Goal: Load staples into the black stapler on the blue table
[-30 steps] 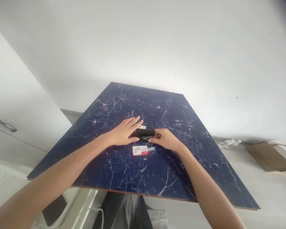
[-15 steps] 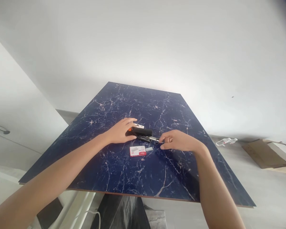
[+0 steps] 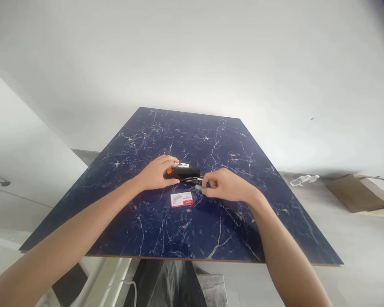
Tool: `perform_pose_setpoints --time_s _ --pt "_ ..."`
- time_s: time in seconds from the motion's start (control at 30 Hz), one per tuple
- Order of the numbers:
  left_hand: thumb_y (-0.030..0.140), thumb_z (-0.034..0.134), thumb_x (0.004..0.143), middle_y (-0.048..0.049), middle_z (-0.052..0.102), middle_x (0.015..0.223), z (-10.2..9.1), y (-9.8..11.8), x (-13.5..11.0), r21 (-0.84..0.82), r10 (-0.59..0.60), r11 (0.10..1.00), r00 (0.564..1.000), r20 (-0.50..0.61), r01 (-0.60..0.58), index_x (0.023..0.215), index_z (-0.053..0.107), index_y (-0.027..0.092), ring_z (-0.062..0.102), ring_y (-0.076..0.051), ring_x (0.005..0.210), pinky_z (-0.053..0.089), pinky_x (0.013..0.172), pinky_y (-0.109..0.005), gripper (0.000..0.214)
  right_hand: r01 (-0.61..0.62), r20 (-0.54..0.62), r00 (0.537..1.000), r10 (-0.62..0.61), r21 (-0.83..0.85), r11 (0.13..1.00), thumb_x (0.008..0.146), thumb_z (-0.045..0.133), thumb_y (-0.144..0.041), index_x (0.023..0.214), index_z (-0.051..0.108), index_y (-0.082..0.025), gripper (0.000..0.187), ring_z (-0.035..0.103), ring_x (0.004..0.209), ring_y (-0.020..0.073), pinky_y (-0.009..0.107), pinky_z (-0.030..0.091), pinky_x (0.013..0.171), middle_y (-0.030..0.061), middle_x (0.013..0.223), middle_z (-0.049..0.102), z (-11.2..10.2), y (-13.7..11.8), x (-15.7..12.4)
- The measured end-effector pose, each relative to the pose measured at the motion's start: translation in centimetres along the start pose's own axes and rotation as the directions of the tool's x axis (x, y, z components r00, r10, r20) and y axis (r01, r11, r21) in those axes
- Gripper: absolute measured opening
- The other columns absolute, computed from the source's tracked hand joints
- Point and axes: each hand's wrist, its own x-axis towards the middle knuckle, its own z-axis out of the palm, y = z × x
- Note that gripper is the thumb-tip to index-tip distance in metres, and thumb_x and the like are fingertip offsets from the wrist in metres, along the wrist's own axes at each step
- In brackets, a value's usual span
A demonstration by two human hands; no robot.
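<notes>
Left hand [image 3: 155,174] steadying stapler [image 3: 183,172], right hand [image 3: 225,186] pinching staples [image 3: 199,187]

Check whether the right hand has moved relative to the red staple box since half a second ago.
Yes. The right hand has drawn back leftward toward the stapler, ending closer to the red staple box.

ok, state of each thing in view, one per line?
Black stapler with orange end: lying on the table, metal staple tray showing at its right end.
Left hand: holding the stapler's orange end.
Right hand: fingertips pinched on a small silver piece, likely a staple strip, at the tray.
Red-and-white staple box: flat on the table, untouched.
Dark blue marble-pattern table: level.
Clear plastic bottle: lying on its side on the floor.
</notes>
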Motion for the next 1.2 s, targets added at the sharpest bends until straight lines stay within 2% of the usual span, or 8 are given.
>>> perform_pose_setpoints --time_s 0.1,0.27,0.4,0.53,0.73,0.9,1.03,1.2 --pt "0.057 0.066 0.083 -0.0108 0.059 0.134 -0.1 0.1 0.1 -0.004 -0.011 1.000 1.000 0.016 0.011 0.113 0.063 0.021 0.054 -0.031 0.124 0.046 0.104 -0.050 0.047 -0.023 -0.169 0.984 0.056 0.192 0.981 0.084 0.064 -0.043 0.086 0.067 -0.022 0.022 0.044 0.051 0.0113 0.027 0.032 0.054 -0.0029 0.060 0.058 -0.9 1.1 -0.1" --pt "0.060 0.063 0.083 -0.0125 0.054 0.140 -0.1 0.0 0.1 -0.014 -0.029 0.999 0.999 0.029 0.029 0.114 0.063 0.021 0.053 -0.034 0.126 0.049 0.102 -0.051 0.050 0.094 -0.502 0.850 0.158 0.441 0.893 0.085 0.060 -0.042 0.084 0.064 -0.020 0.022 0.054 0.060 0.0140 0.029 0.044 0.060 0.0028 0.076 0.067 -1.1 2.8 0.2" --pt "0.060 0.063 0.084 -0.0131 0.048 0.146 -0.1 -0.1 0.0 -0.013 -0.031 0.999 0.999 0.031 0.032 0.111 0.063 0.020 0.054 -0.034 0.126 0.050 0.101 -0.052 0.049 0.059 -0.441 0.879 0.181 0.478 0.876 0.083 0.065 -0.044 0.087 0.066 -0.020 0.025 0.065 0.073 0.0190 0.033 0.052 0.068 0.0063 0.089 0.073 -0.7 3.4 0.7" --pt "0.058 0.063 0.084 -0.0133 0.049 0.145 0.0 -0.1 0.0 -0.025 -0.018 1.000 1.000 0.020 0.019 0.112 0.063 0.021 0.054 -0.034 0.126 0.051 0.100 -0.051 0.047 -0.051 -0.332 0.926 0.181 0.363 0.931 0.080 0.070 -0.046 0.089 0.068 -0.021 0.027 0.067 0.073 0.0197 0.033 0.053 0.070 0.0042 0.083 0.074 -0.2 3.4 1.1" --pt "0.059 0.062 0.085 -0.0127 0.049 0.145 -0.1 0.1 0.0 -0.013 -0.026 1.000 0.999 0.036 0.026 0.115 0.063 0.021 0.055 -0.034 0.123 0.052 0.098 -0.051 0.049 -0.063 -0.230 0.968 0.105 0.180 0.982 0.081 0.068 -0.040 0.090 0.072 -0.023 0.019 0.066 0.074 0.0182 0.030 0.051 0.069 0.0025 0.085 0.074 -0.1 3.3 1.1" --pt "0.061 0.062 0.085 -0.0126 0.049 0.144 -0.1 0.0 0.0 -0.016 -0.037 0.999 0.998 0.049 0.038 0.115 0.063 0.021 0.055 -0.034 0.124 0.050 0.099 -0.053 0.050 -0.017 -0.247 0.969 0.030 0.055 0.998 0.079 0.069 -0.035 0.090 0.073 -0.023 0.016 0.065 0.082 0.0192 0.031 0.049 0.073 0.0048 0.103 0.073 -0.2 3.7 1.1" --pt "0.061 0.061 0.085 -0.0126 0.051 0.143 0.0 -0.1 0.0 -0.025 -0.038 0.999 0.998 0.056 0.040 0.117 0.063 0.022 0.056 -0.034 0.122 0.051 0.099 -0.052 0.051 -0.067 -0.237 0.968 0.087 0.091 0.994 0.079 0.069 -0.035 0.088 0.073 -0.023 0.015 0.066 0.078 0.0197 0.032 0.050 0.071 0.0031 0.088 0.073 0.1 3.9 1.2" --pt "0.060 0.061 0.086 -0.0119 0.054 0.141 0.1 -0.2 0.0 -0.018 -0.034 0.999 0.998 0.059 0.036 0.119 0.062 0.022 0.056 -0.033 0.120 0.050 0.098 -0.051 0.050 -0.025 -0.459 0.873 0.168 0.300 0.953 0.084 0.067 -0.043 0.100 0.070 -0.023 0.026 0.067 0.075 0.0199 0.035 0.053 0.073 0.0048 0.090 0.073 0.2 3.8 1.2"
